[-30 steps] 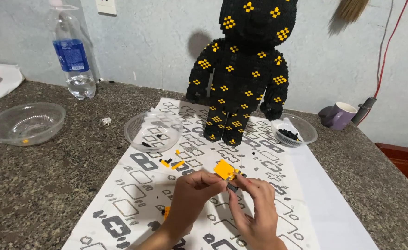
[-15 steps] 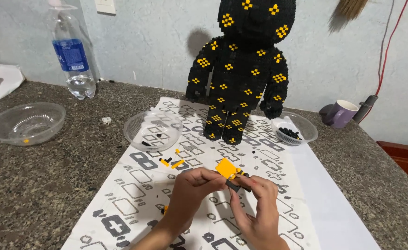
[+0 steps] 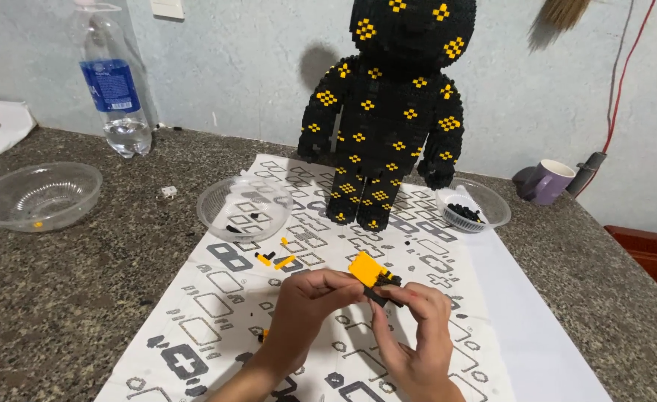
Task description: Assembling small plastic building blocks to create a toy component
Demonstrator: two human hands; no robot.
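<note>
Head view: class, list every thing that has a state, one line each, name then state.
Left hand: gripping the block piece.
Right hand: pinching the block piece.
Block piece: orange and black, held above the mat.
Block figure: upright.
Bottle: upright, nearly empty.
Middle bowl: few bits.
Right bowl: holds black bits.
Mug: on its side.

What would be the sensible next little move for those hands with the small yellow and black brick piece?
Probably press the pieces together: the left hand and right hand both pinch the small yellow and black brick assembly above the patterned sheet, fingertips meeting at it, so seating the brick seems next.
</note>
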